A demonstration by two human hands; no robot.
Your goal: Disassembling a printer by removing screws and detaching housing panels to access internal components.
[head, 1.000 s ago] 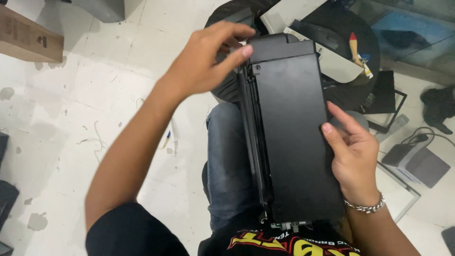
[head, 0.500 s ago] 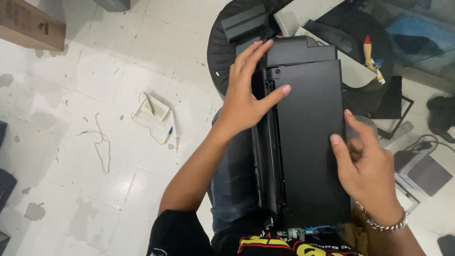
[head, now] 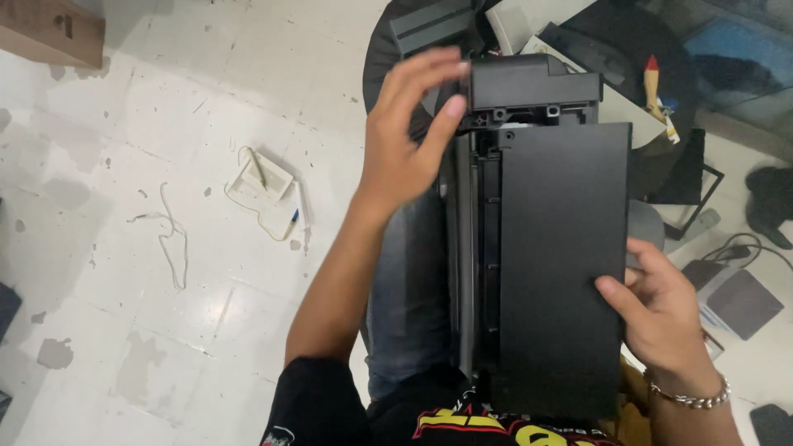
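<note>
A long black plastic device (head: 562, 256), like a printer casing, lies lengthwise on my lap. My left hand (head: 405, 140) grips its far top-left corner, fingers curled over a raised black block (head: 533, 87) with screw holes. My right hand (head: 661, 310), with a metal bracelet on the wrist, holds the flat black panel's right edge, thumb on top. A ribbed channel (head: 479, 248) runs along the casing's left side.
White tiled floor to the left carries a small white part with a thin wire (head: 260, 177) and a loose cord (head: 169, 235). A cardboard box (head: 49, 33) sits top left. Grey panels, a dark frame and cables (head: 727, 264) clutter the right side.
My left hand slid from the casing's left side up to its far corner. The casing shifted so its far end block shows. My right hand stayed on the right edge.
</note>
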